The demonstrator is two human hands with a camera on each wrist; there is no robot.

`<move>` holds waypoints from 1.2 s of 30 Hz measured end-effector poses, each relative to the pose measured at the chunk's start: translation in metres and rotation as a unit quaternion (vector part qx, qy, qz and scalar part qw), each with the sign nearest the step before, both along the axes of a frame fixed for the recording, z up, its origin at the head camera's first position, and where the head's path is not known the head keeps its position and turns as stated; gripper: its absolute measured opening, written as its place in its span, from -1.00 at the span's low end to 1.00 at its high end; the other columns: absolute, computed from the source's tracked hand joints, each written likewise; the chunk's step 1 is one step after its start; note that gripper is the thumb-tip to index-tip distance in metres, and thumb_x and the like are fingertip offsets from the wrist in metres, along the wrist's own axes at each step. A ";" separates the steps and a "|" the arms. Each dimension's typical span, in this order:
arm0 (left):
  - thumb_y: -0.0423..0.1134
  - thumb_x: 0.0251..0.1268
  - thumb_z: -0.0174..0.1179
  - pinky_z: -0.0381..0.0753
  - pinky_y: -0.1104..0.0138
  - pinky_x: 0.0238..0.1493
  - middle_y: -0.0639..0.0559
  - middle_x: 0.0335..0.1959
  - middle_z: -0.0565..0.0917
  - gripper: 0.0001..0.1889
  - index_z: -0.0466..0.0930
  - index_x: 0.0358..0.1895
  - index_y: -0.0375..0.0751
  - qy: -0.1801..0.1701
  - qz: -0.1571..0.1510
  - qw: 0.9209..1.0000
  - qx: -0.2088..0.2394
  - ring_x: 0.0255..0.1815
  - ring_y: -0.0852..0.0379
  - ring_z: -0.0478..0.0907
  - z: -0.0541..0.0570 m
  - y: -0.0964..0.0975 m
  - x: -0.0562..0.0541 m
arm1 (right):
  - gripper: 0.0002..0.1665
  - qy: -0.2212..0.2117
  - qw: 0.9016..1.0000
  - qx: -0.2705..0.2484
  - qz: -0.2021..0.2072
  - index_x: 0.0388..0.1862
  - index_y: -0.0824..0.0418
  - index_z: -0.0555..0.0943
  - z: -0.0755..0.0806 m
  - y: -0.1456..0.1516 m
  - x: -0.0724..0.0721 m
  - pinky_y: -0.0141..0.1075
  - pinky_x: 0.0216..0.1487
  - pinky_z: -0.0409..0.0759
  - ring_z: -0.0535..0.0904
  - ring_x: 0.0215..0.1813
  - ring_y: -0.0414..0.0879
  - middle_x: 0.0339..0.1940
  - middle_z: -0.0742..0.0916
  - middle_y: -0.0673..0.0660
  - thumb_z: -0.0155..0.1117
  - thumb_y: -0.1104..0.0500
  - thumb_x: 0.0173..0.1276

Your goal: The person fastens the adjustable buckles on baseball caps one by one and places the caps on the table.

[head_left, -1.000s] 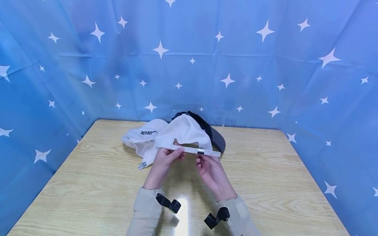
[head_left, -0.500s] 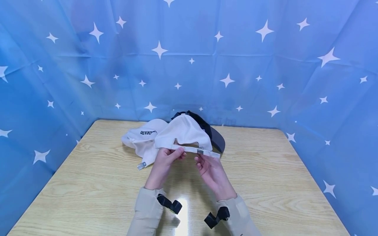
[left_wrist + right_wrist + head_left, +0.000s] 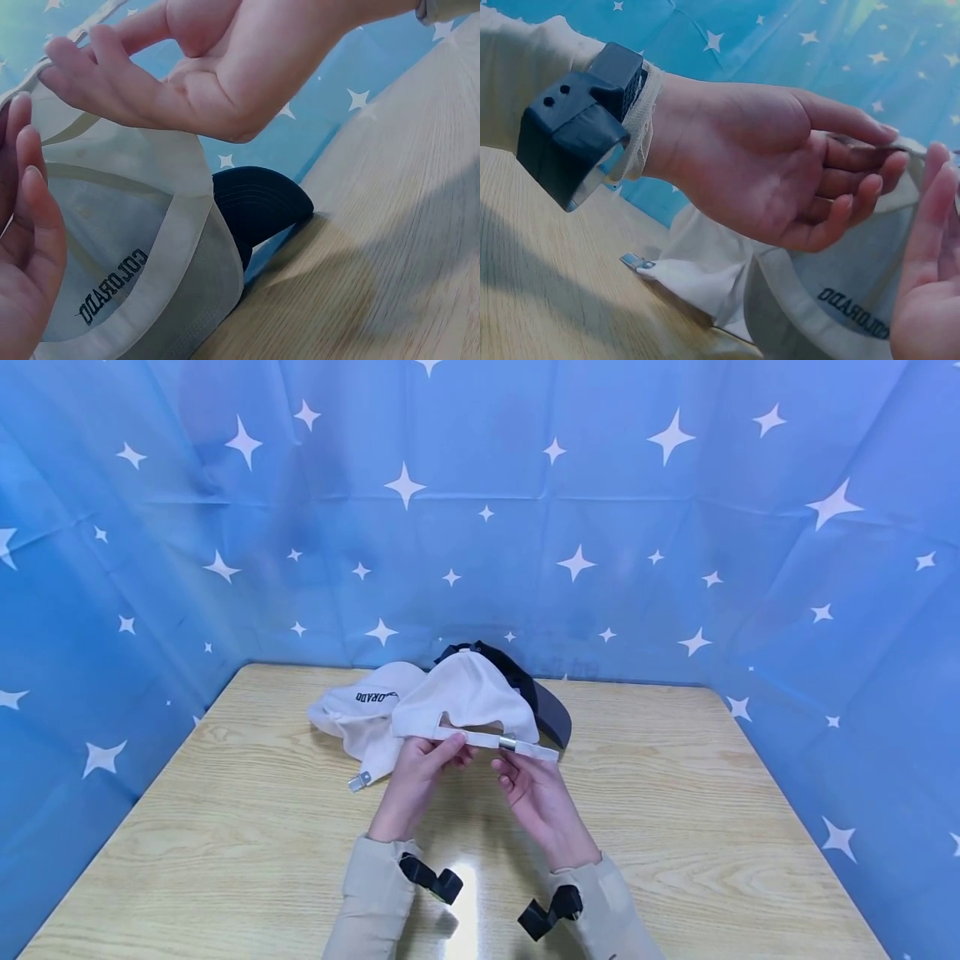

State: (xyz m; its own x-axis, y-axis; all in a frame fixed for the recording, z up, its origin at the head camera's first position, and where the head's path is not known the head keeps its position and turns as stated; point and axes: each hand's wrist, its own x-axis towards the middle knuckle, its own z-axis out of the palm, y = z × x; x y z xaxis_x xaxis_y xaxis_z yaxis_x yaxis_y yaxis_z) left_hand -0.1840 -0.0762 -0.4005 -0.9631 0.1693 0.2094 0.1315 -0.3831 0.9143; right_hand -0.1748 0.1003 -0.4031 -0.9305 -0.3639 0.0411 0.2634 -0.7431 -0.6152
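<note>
Both hands hold a white baseball cap [image 3: 468, 693] by its back strap, with the rear opening facing me. My left hand [image 3: 420, 772] pinches the strap [image 3: 480, 740] on the left, thumb on top. By the metal buckle [image 3: 507, 743], the curled fingers of my right hand [image 3: 543, 797] grip the strap from below; its free end sticks out to the right. Reversed dark lettering [image 3: 112, 289] shows inside the crown in the left wrist view. Part of the right hand's grip is hidden behind the strap.
A second white cap [image 3: 348, 714] with dark lettering lies left of the held one, its metal clasp [image 3: 360, 782] pointing forward. Behind stands a black cap [image 3: 553, 717], its brim to the right. A wooden table [image 3: 675, 827] lies below, and a blue star-patterned curtain [image 3: 480, 460] surrounds it.
</note>
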 end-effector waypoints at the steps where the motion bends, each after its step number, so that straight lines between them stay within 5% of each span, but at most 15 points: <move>1: -0.17 0.21 0.13 0.49 0.22 -0.19 -0.19 -0.36 0.60 -0.76 0.51 -0.24 -0.32 0.003 0.001 1.000 -0.004 -0.34 0.03 0.52 0.000 0.000 0.000 | -0.85 0.001 1.000 0.002 -0.001 -0.19 0.26 0.50 0.000 0.000 0.000 -0.51 -0.35 0.53 0.61 -0.32 -0.21 -0.32 0.66 0.09 -0.03 0.32 0.35; 8: -0.18 0.17 0.17 0.52 0.31 -0.26 -0.18 -0.36 0.60 -0.75 0.50 -0.22 -0.33 0.008 0.008 1.000 -0.020 -0.36 0.07 0.53 0.000 0.002 0.000 | -0.85 0.019 1.000 0.010 0.003 -0.13 0.21 0.46 -0.002 -0.001 -0.001 -0.52 -0.38 0.51 0.62 -0.30 -0.19 -0.29 0.67 0.07 -0.01 0.31 0.34; 21: -0.17 0.17 0.17 0.47 0.07 -0.13 -0.17 -0.33 0.59 -0.74 0.50 -0.21 -0.32 -0.003 0.011 0.999 -0.032 -0.32 0.04 0.52 0.002 0.002 0.001 | -0.86 0.039 0.999 0.028 0.001 -0.15 0.16 0.41 0.000 -0.001 0.001 -0.51 -0.40 0.51 0.62 -0.26 -0.17 -0.24 0.67 0.06 0.04 0.31 0.32; 36: -0.14 0.14 0.20 0.49 0.14 -0.14 -0.12 -0.37 0.61 -0.71 0.54 -0.24 -0.34 0.003 0.001 0.999 -0.047 -0.33 0.04 0.52 0.003 0.004 0.002 | -0.85 0.040 0.999 0.020 0.010 -0.13 0.21 0.43 -0.001 -0.002 0.000 -0.51 -0.39 0.52 0.62 -0.26 -0.17 -0.22 0.68 0.15 -0.01 0.33 0.34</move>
